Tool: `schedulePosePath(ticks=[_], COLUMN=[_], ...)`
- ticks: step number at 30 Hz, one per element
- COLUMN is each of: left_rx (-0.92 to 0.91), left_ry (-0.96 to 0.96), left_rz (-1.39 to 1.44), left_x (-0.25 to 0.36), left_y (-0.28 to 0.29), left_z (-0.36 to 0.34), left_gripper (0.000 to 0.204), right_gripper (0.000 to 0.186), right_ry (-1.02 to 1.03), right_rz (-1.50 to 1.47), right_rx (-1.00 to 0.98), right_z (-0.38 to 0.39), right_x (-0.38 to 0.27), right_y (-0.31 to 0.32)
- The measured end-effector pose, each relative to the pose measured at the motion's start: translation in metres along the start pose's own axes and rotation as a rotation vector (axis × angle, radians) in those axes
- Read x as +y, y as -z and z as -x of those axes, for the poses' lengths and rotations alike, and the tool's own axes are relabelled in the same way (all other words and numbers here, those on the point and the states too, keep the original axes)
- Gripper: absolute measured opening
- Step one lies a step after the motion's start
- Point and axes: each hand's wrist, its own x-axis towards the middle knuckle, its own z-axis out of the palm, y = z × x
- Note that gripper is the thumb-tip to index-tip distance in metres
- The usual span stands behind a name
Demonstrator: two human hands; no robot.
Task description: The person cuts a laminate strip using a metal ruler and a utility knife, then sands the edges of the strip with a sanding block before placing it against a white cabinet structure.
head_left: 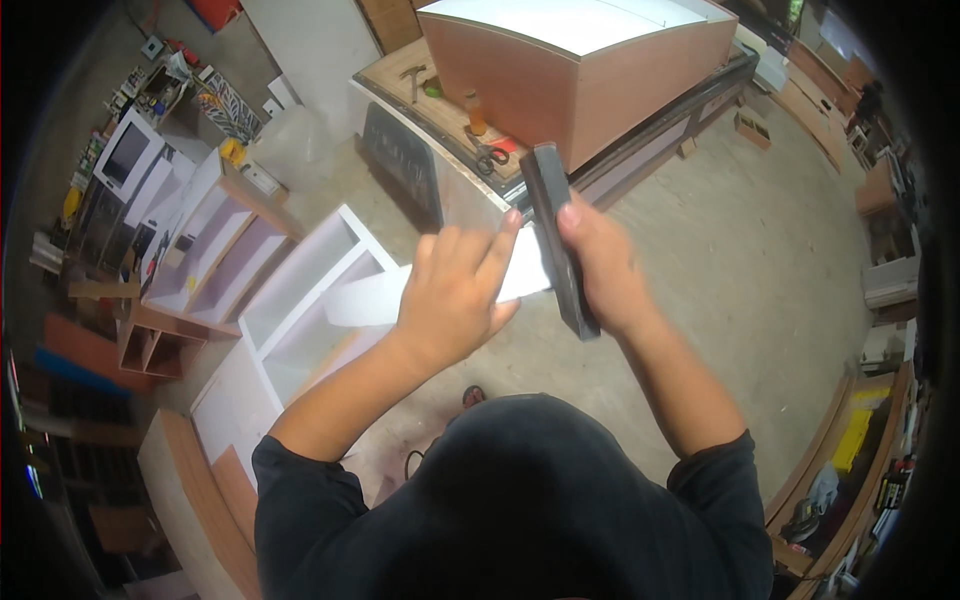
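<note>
My right hand (605,265) is wrapped round a long dark block (553,215), its thumb lying along the near face. The block is tilted, its upper end leaning away to the left. A white strip (365,300) passes beneath my left hand (450,285), which grips it with the index finger stretched toward the block. The right end of the strip (527,268) meets or lies just behind the block; whether they touch I cannot tell. The block's underside is hidden.
A workbench (385,75) ahead carries a large brown cabinet piece (510,85) with a white inside, a hammer (412,80), scissors (488,158) and an orange bottle (474,115). Open white shelving (300,290) stands at the left. Grey floor (730,260) stretches to the right.
</note>
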Motion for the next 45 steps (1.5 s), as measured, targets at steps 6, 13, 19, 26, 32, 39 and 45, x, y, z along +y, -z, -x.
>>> schedulePosePath(ticks=[6,13,19,26,32,39,45], left_rx=[0.090,0.107,0.116,0.137,0.052,-0.157,-0.154], left_ry=[-0.028,0.182,0.327,0.500,0.672,0.957,1.108], left_rz=[0.008,-0.050,-0.022,0.295,0.144,0.119,0.154], left_x=[-0.022,-0.090,-0.174,-0.220,-0.231,-0.213,-0.203], left_y=[-0.008,-0.028,-0.029,-0.048,-0.066,-0.078,-0.100], left_z=[0.006,0.031,0.090,0.128,0.135,0.132,0.139], left_gripper=[0.089,0.090,0.089,0.089,0.091,0.085,0.083], right_gripper=[0.054,0.059,0.067,0.070,0.078,0.064,0.026], right_ry=[-0.263,-0.330,-0.831,-0.641,-0.246,-0.241,-0.102], right_rz=[-0.043,0.178,-0.037,0.215,1.156,1.476,0.995], right_rx=[-0.035,-0.150,0.168,0.229,-0.002,-0.075,-0.314], right_z=[0.013,0.000,0.002,-0.118,-0.307,-0.445,-0.418], right_x=[0.017,0.075,0.175,0.255,0.361,0.438,0.430], right_y=[-0.006,-0.030,0.016,0.030,0.058,0.098,0.013])
